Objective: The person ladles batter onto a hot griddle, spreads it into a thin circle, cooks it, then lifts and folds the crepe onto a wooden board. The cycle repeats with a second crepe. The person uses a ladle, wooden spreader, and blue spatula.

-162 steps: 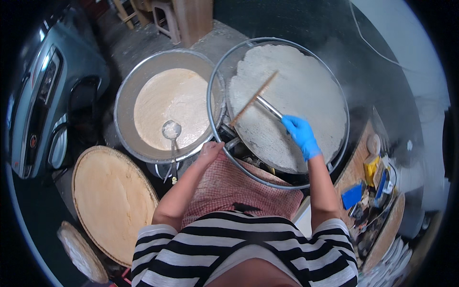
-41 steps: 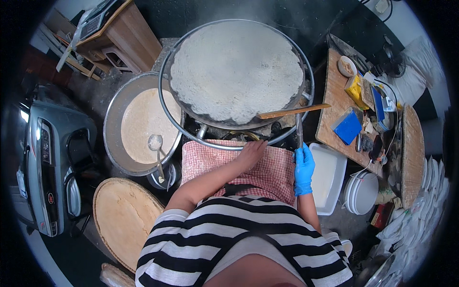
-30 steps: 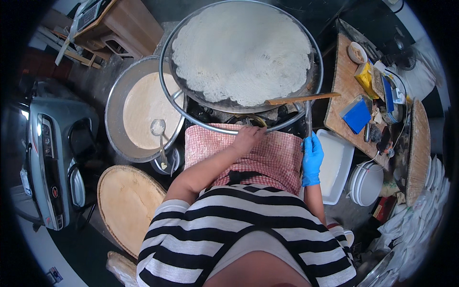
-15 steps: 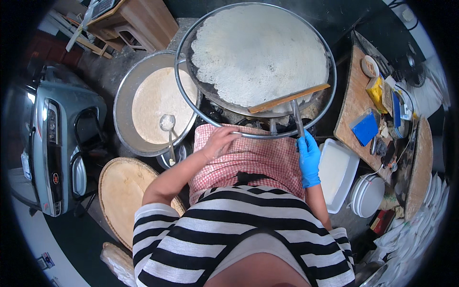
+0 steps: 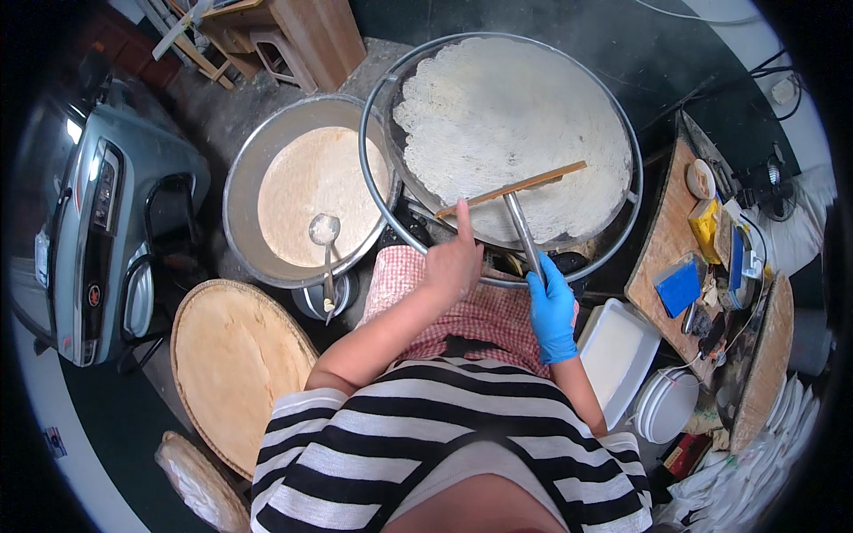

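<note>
Over the round griddle [image 5: 397, 153] lies a wide pale sheet of batter [image 5: 515, 111], ragged at its edge. My right hand [image 5: 553, 311], in a blue glove, is closed round the metal handle of a batter spreader [image 5: 508, 190]. Its long wooden blade slants across the near part of the sheet. My bare left hand [image 5: 451, 266] reaches over the griddle's near rim, index finger stretched out to the blade's left end. That fingertip appears to touch the wood; the other fingers are curled and partly hidden. A metal ring [image 5: 365, 160] encircles the griddle.
A large pot of batter [image 5: 235, 191] with a ladle [image 5: 325, 233] stands left of the griddle. Nearby are a round woven tray [image 5: 240, 373] and a scooter [image 5: 120, 213]. At right are a white tub [image 5: 613, 360], stacked buckets [image 5: 668, 404] and a cluttered wooden table [image 5: 653, 258].
My left hand has left the ring's near edge and moved right and forward to the blade's left end. The spreader has shifted slightly left in the picture, and the whole view has shifted.
</note>
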